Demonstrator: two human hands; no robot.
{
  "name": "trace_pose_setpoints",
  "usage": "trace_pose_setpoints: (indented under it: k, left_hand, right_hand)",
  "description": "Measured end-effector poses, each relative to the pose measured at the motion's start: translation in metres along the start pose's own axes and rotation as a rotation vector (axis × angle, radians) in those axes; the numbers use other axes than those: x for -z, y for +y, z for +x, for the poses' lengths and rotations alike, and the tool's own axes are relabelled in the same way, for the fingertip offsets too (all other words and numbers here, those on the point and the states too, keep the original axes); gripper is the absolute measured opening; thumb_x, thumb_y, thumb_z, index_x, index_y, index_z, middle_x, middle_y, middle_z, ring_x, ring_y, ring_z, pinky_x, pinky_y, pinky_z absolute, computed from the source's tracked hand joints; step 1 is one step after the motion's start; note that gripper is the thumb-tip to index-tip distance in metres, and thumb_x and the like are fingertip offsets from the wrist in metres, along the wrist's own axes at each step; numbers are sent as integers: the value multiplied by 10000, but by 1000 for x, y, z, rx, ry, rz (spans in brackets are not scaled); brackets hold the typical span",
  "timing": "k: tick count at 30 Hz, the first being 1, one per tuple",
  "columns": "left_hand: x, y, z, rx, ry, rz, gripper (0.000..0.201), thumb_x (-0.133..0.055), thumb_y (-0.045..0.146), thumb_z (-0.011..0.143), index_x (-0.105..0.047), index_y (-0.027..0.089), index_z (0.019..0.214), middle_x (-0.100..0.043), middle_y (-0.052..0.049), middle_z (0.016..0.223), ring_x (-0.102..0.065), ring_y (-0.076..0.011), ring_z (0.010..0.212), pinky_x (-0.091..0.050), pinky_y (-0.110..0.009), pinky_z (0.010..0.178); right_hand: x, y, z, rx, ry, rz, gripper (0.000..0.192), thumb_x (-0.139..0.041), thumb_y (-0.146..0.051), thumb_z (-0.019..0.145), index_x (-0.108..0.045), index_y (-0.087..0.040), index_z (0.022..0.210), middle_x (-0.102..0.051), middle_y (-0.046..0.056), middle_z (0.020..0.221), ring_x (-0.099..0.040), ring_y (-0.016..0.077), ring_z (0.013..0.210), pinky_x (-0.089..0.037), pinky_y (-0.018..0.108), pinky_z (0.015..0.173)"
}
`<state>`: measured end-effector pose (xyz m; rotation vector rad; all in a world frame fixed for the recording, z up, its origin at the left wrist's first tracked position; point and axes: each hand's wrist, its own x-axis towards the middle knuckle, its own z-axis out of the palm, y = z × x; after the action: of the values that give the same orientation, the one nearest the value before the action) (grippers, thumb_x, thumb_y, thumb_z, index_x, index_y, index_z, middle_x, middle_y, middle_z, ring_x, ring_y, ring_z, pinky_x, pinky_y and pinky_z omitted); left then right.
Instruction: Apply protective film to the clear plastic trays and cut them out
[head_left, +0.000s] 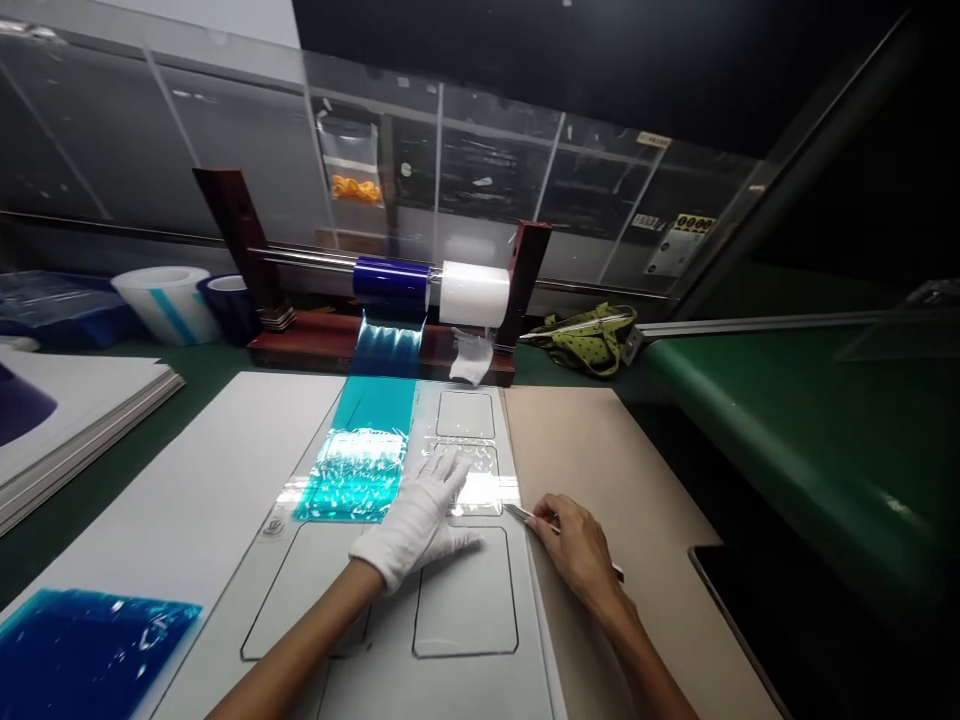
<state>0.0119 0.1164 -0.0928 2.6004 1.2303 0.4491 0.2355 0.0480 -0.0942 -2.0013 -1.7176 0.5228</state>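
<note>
Far left of the gloved hand, at the near edge: a loose sheet of wrinkled dark-blue film (90, 650) lying on the large white board (210, 480). Beyond that, a stack of white sheets (82, 410), and further back two upright tape rolls, one white with a teal stripe (166, 302), one dark blue (229, 305).

Just left of the gloved fingers: a strip of glossy teal-blue protective film (358, 470), pulled down from the dark-blue roll (391, 282) on the steel rod of a dark-red wooden dispenser stand (330, 340) and laid flat on the pale grey template sheet with rounded-rectangle outlines (465, 600). Lower end of the strip crinkled and shining, touching the template.

Left hand (420, 520), in a white cotton glove, spread open and pressed palm-down on the template, fingertips (450, 468) pointing away, right beside the film's right edge; nothing gripped. Under the fingertips, a clear rectangular piece (480, 490) catching the light.

Above the gloved hand on the same rod: a white film roll (474, 293) with a crumpled white tail hanging down.

Right hand (577, 545), bare, closed around a slim metal-tipped knife (525, 517), tip aimed left at the bright band beside the gloved fingers; whether touching the sheet, cannot tell. Beneath this hand, a tan cardboard sheet (622, 470).

Further right and back: an olive-green dotted fabric pouch (589, 340), then a green conveyor belt (810, 440). Near the right forearm, a dark flat panel (787, 620).
</note>
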Motion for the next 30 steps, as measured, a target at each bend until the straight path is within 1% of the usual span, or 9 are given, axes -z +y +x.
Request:
trace_pose_setpoints:
  k: [4, 7, 9, 12, 15, 19, 25, 28, 30]
  left_hand:
    - [-3, 0, 5, -21, -12, 36, 983, -721, 720, 565, -435, 205, 1352, -486, -160, 1366, -395, -381, 1305, -343, -531, 1080]
    - [-1, 0, 5, -39, 21, 69, 911, -743, 674, 585, -446, 222, 1318, -528, -122, 1310, -444, -345, 1250, -389, -486, 1049]
    - [0, -1, 8, -56, 53, 99, 686, -711, 536, 720, -464, 228, 1281, -567, -94, 1241, -507, -291, 1166, -432, -441, 1004]
    - [-4, -4, 12, -91, 101, 166, 249, -498, 229, 901, -548, 207, 1144, -630, -72, 1070, -592, -222, 985, -475, -405, 933]
    - [-7, -4, 5, -143, 166, 243, 299, -366, 63, 904, -579, 171, 1085, -653, -93, 1059, -624, -224, 991, -490, -423, 938]
    - [-5, 12, -33, -221, 265, 318, 559, -350, -92, 809, -469, 143, 1302, -595, -132, 1293, -575, -236, 1188, -465, -420, 1035]
    - [-10, 50, -118, -336, 471, 455, 696, -371, -90, 786, -355, 180, 1427, -661, -38, 1221, -629, -163, 1114, -529, -276, 933]
    - [-21, 65, -163, -368, 429, 452, 483, -420, 188, 928, -407, 154, 1409, -639, -45, 1255, -610, -176, 1145, -523, -266, 932]
    - [-29, 73, -189, -392, 401, 423, 525, -413, 449, 948, -460, 158, 1383, -629, -55, 1271, -608, -188, 1149, -531, -265, 922]
  right_hand:
    - [-1, -6, 8, 11, -46, 68, 131, -542, -268, 801, -625, -222, 711, -678, 30, 797, -623, 211, 758, -408, 307, 670]
    - [2, -8, 12, 17, -88, 156, 158, -534, -295, 812, -629, -216, 712, -683, 11, 772, -624, 183, 729, -436, 279, 665]
    - [5, -7, 13, 24, -117, 212, 184, -534, -334, 822, -635, -209, 733, -685, 4, 763, -628, 163, 713, -456, 253, 654]
    - [8, -1, 12, 33, -127, 236, 197, -569, -379, 798, -639, -200, 755, -681, -1, 749, -626, 155, 679, -463, 235, 607]
    - [12, 15, 7, 25, -48, 165, 176, -548, -360, 801, -626, -205, 769, -678, 17, 791, -628, 181, 731, -467, 271, 653]
    - [23, 44, -7, -17, 119, 12, 259, -449, -357, 849, -635, -186, 908, -674, 108, 955, -624, 278, 881, -453, 391, 740]
    - [36, 67, -42, -6, 222, -74, 302, -427, -345, 865, -617, -183, 1034, -667, 114, 1060, -617, 293, 995, -458, 425, 833]
    - [38, 63, -62, 12, 234, -79, 288, -440, -346, 863, -614, -200, 1040, -671, 92, 1064, -619, 277, 1005, -465, 411, 844]
    - [39, 59, -75, 12, 235, -77, 294, -451, -354, 861, -615, -203, 1054, -672, 86, 1073, -618, 275, 1012, -470, 412, 838]
